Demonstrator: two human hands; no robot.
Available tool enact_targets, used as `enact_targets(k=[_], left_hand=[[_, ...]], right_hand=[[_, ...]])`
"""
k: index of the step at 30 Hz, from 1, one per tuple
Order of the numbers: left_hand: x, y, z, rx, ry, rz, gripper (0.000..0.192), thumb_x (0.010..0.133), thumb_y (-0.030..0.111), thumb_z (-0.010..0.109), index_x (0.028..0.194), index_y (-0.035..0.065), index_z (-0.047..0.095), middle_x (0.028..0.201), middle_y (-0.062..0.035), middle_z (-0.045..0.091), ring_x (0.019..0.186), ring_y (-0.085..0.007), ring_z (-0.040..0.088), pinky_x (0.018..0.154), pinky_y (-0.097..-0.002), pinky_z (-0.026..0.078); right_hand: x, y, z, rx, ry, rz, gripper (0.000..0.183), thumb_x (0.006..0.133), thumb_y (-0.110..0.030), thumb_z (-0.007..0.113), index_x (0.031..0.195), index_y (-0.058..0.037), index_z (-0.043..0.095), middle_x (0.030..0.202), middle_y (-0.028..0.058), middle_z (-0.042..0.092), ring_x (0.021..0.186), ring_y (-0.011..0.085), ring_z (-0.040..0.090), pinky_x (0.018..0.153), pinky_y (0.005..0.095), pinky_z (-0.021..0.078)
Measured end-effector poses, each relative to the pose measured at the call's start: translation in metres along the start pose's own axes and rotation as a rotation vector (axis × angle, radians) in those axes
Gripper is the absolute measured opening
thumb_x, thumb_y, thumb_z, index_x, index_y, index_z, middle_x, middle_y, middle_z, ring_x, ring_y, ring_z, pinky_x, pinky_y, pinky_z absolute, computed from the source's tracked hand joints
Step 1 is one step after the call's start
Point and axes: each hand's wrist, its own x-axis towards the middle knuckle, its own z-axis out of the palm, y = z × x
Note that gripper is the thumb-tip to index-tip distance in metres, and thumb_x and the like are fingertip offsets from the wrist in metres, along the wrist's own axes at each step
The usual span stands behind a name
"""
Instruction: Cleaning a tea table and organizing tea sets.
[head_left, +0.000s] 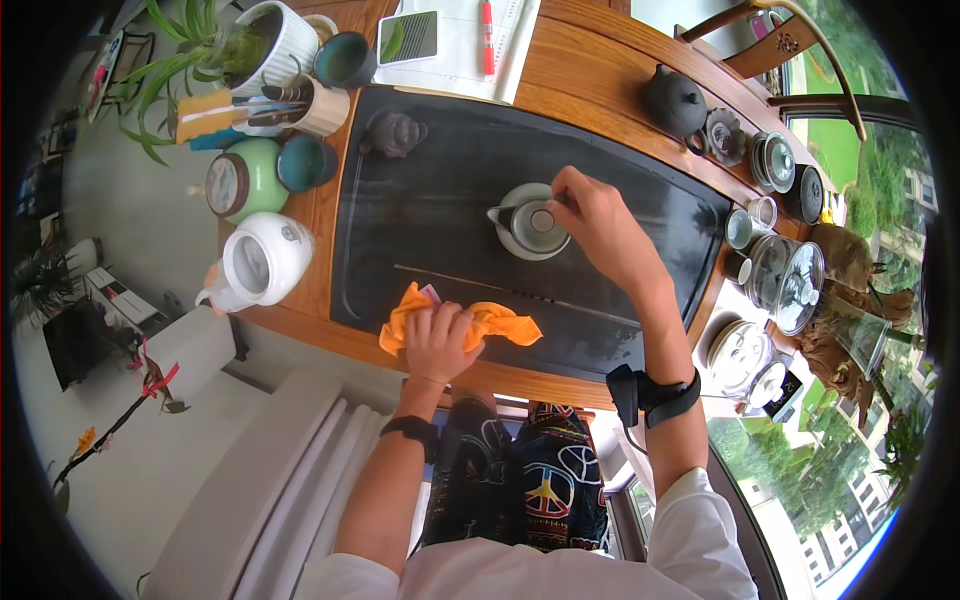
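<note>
My left hand (439, 341) is closed over a crumpled orange cloth (517, 322) near the front edge of a black tea tray (450, 202). A small pale tag shows on the cloth. My right hand (600, 217) pinches the right side of a small grey spouted tea vessel (534, 234), where a dark handle partly shows between the fingers. The vessel's spout faces left. Beneath it is a round pale saucer (517, 247) on the tray. My fingers hide part of the handle.
A dark clay figurine (395, 135) sits on the tray's far left. Left are a white pitcher (270, 259), a green jar (262, 180) and dark cups (306, 163). A black teapot (673, 101) and a glass lidded pot (784, 281) line the right. Papers (457, 67) lie behind.
</note>
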Motion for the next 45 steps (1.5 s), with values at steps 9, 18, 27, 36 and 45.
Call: enact_targets(k=[9,18,27,36,45], left_hand=[[0.000,-0.002,-0.001,0.013,-0.018,0.002,0.039,0.068,0.036,0.079,0.099,0.0171,0.067,0.108,-0.0011,0.060,0.100,-0.0264,0.054,0.087,-0.0454,0.042],[-0.001,-0.001,0.000,0.000,-0.005,0.003,0.040,0.068,0.036,0.079,0.101,0.0175,0.068,0.109,-0.0011,0.060,0.100,-0.0264,0.054,0.086,-0.0452,0.042],[-0.002,-0.002,0.000,-0.003,-0.028,-0.001,0.040,0.068,0.037,0.080,0.102,0.0172,0.068,0.109,-0.0011,0.060,0.100,-0.0264,0.054,0.088,-0.0455,0.043],[0.000,-0.001,-0.002,-0.005,0.001,-0.014,0.039,0.067,0.036,0.080,0.100,0.0174,0.069,0.109,-0.0005,0.061,0.101,-0.0257,0.054,0.087,-0.0451,0.043],[-0.002,-0.002,0.001,-0.028,-0.004,-0.020,0.042,0.066,0.037,0.081,0.101,0.0178,0.068,0.108,0.0005,0.060,0.100,-0.0252,0.054,0.086,-0.0448,0.043]], right_hand=[[0.016,-0.001,-0.008,-0.005,-0.203,0.116,0.016,0.096,-0.013,0.058,0.099,0.0022,0.054,0.093,0.0248,0.066,0.088,0.0442,0.061,0.077,0.0450,0.0485],[0.006,0.004,0.004,0.046,0.018,0.026,0.014,0.090,-0.002,0.065,0.102,0.0020,0.061,0.093,0.0137,0.057,0.084,0.0332,0.061,0.075,0.0391,0.0497],[0.040,-0.011,0.018,-0.317,-0.310,-0.493,0.020,0.078,-0.004,0.074,0.097,-0.0060,0.069,0.099,0.0090,0.062,0.099,0.0278,0.060,0.088,0.0382,0.0506],[-0.039,-0.004,0.012,-0.028,0.217,0.029,0.041,0.082,-0.008,0.075,0.120,-0.0059,0.061,0.111,0.0110,0.059,0.108,0.0276,0.055,0.088,0.0390,0.0483],[-0.059,0.014,0.047,0.013,0.388,0.178,0.022,0.088,0.005,0.067,0.109,0.0007,0.062,0.099,0.0136,0.064,0.088,0.0286,0.065,0.075,0.0355,0.0527]])
